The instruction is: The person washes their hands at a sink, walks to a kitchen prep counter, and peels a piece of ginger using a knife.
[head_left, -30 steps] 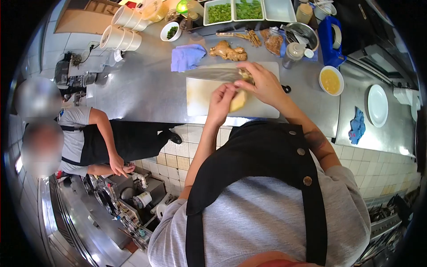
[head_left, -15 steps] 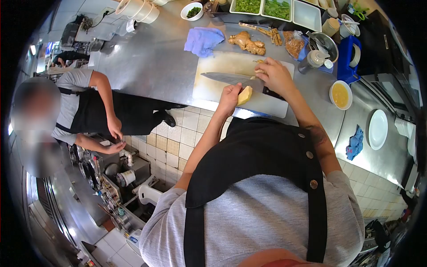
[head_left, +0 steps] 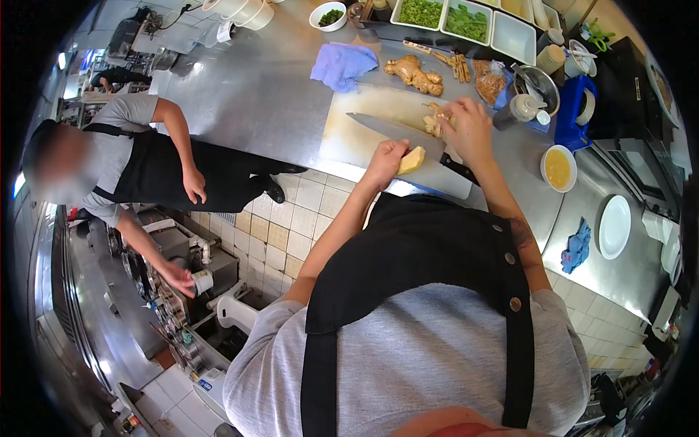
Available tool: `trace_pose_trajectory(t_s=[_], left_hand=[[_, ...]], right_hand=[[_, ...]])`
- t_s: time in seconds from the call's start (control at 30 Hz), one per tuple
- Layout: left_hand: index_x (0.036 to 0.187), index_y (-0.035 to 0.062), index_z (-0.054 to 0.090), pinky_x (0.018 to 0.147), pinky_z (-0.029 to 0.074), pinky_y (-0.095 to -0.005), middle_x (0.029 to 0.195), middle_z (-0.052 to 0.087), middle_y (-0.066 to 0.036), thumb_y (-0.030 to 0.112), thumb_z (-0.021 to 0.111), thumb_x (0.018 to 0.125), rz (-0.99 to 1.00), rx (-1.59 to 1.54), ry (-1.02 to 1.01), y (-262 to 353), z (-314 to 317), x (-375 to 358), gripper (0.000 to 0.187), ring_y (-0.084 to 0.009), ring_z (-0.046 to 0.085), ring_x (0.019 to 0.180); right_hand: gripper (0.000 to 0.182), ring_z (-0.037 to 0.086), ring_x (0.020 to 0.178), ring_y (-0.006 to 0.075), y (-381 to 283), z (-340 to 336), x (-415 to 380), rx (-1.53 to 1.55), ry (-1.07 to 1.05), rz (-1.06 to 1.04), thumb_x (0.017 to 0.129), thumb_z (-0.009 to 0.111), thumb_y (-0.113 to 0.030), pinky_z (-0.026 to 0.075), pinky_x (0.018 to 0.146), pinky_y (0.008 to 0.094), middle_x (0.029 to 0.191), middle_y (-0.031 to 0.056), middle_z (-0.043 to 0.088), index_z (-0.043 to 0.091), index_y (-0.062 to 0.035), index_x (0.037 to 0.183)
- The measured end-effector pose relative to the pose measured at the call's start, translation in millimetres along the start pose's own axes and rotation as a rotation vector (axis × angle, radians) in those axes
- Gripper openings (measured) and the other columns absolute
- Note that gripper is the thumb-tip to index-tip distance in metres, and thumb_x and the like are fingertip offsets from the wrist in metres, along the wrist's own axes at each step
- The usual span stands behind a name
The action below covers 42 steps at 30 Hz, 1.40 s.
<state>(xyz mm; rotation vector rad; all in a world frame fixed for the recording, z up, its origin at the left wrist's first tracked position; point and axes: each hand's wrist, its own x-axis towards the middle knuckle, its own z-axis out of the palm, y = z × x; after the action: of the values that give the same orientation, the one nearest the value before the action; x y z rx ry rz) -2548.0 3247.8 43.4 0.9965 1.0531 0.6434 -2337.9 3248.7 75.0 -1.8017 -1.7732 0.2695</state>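
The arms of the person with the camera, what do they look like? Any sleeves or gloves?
No gloves: the left hand and the right hand are bare. Both arms are bare up to short grey sleeves. A dark tattoo marks the right arm. A black apron with round buttons covers the chest.

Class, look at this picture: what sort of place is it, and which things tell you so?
Most likely a restaurant kitchen: a long steel counter, inset trays of chopped greens, a cutting board with a large knife, and another aproned person nearby.
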Motion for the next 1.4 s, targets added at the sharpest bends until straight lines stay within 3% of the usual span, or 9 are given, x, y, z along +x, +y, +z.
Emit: trace_pose_trajectory(t_s=[0.23, 0.4, 0.53, 0.63, 0.73, 0.97, 1.07, 1.17, 1.4], left_hand=[[0.073, -0.0007, 0.065, 0.058, 0.043, -0.0248, 0.066, 0.061, -0.001, 0.027, 0.051, 0.097, -0.055, -0.106, 0.094, -10.5, -0.8, 5.8, 0.039, -0.0089, 0.051, 0.058], [0.073, 0.0016, 0.064, 0.055, 0.04, -0.0248, 0.066, 0.059, 0.001, 0.029, 0.051, 0.097, 0.019, 0.313, 0.028, 10.6, -5.7, 0.1, 0.039, -0.0068, 0.048, 0.058], [0.073, 0.0014, 0.064, 0.054, 0.041, -0.0253, 0.065, 0.059, 0.001, 0.026, 0.052, 0.097, 0.014, 0.121, -0.011, 14.0, -0.1, -2.6, 0.036, -0.0069, 0.049, 0.059], [0.079, 0.0016, 0.064, 0.054, 0.042, -0.0251, 0.069, 0.061, -0.001, 0.026, 0.05, 0.098, -0.068, -0.16, 0.025, 13.9, 5.2, 0.6, 0.034, -0.008, 0.053, 0.06], [0.086, 0.0012, 0.062, 0.054, 0.049, -0.0254, 0.074, 0.064, -0.003, 0.026, 0.049, 0.098, -0.063, -0.203, -0.069, 27.4, 2.9, 0.5, 0.031, -0.0106, 0.06, 0.062], [0.12, 0.0018, 0.052, 0.053, 0.04, -0.0252, 0.076, 0.052, -0.005, 0.049, 0.033, 0.101, -0.153, -0.679, -0.183, 72.6, 3.8, -14.4, 0.055, -0.0139, 0.044, 0.058], [0.122, 0.0007, 0.053, 0.059, 0.042, -0.0268, 0.078, 0.053, -0.004, 0.047, 0.036, 0.101, -0.043, -0.797, -0.178, 79.3, -0.3, -16.5, 0.054, -0.0151, 0.045, 0.064], [0.121, -0.0003, 0.051, 0.067, 0.041, -0.0296, 0.085, 0.05, -0.005, 0.045, 0.041, 0.099, 0.047, -0.96, -0.247, 78.8, -5.5, -20.4, 0.051, -0.0169, 0.044, 0.073], [0.114, -0.0016, 0.051, 0.074, 0.041, -0.0348, 0.089, 0.05, -0.008, 0.042, 0.042, 0.098, 0.118, -1.217, -0.181, 85.1, 3.8, -44.3, 0.047, -0.0216, 0.043, 0.08]], right_hand=[[0.016, 0.059, 0.096, 0.0234, 9.0, -1.6, -10.5, 0.049, 0.065, -0.094, 0.078, 0.071, -0.024, 0.044, 0.079, 0.0441, 0.104, 0.0025, 0.061, 0.072, -0.0135, 0.09], [0.021, 0.06, 0.093, 0.0267, 14.4, -7.5, -14.6, 0.055, 0.057, -0.065, 0.079, 0.071, -0.024, 0.048, 0.076, 0.041, 0.104, 0.0063, 0.061, 0.071, -0.0099, 0.095], [0.035, 0.06, 0.093, 0.0295, -5.9, -23.6, -16.6, 0.252, 0.043, 0.034, 0.08, 0.072, -0.025, 0.048, 0.078, 0.0403, 0.106, 0.0104, 0.06, 0.064, -0.0087, 0.11], [0.052, 0.061, 0.089, 0.0296, -15.8, -26.6, -22.1, 0.522, -0.233, 0.053, 0.077, 0.075, -0.02, 0.049, 0.078, 0.0374, 0.102, 0.0136, 0.06, 0.055, -0.0059, 0.122], [0.057, 0.061, 0.091, 0.0299, -32.7, -39.6, -29.6, 0.257, -0.429, -0.033, 0.079, 0.074, -0.02, 0.049, 0.079, 0.0379, 0.102, 0.016, 0.059, 0.05, -0.0041, 0.128], [0.044, 0.06, 0.074, 0.0216, -16.3, -30.7, -18.4, 0.471, -0.314, 0.034, 0.088, 0.052, -0.007, 0.049, 0.069, 0.0325, 0.099, 0.0126, 0.059, 0.048, -0.0028, 0.131], [0.044, 0.055, 0.062, 0.012, -13.3, -44.4, -16.7, 0.84, -0.456, 0.251, 0.086, 0.042, 0.0, 0.045, 0.057, 0.0263, 0.097, 0.0072, 0.06, 0.051, -0.003, 0.129], [0.045, 0.057, 0.059, 0.0109, -25.9, -60.0, -16.5, 0.947, -0.393, 0.199, 0.081, 0.04, 0.003, 0.046, 0.055, 0.0263, 0.091, 0.0075, 0.063, 0.055, -0.0033, 0.123], [0.036, 0.06, 0.077, 0.0246, -68.9, -74.0, -26.5, 0.584, -0.248, -0.124, 0.091, 0.053, -0.011, 0.049, 0.069, 0.0336, 0.099, 0.0135, 0.06, 0.053, -0.0019, 0.126]])
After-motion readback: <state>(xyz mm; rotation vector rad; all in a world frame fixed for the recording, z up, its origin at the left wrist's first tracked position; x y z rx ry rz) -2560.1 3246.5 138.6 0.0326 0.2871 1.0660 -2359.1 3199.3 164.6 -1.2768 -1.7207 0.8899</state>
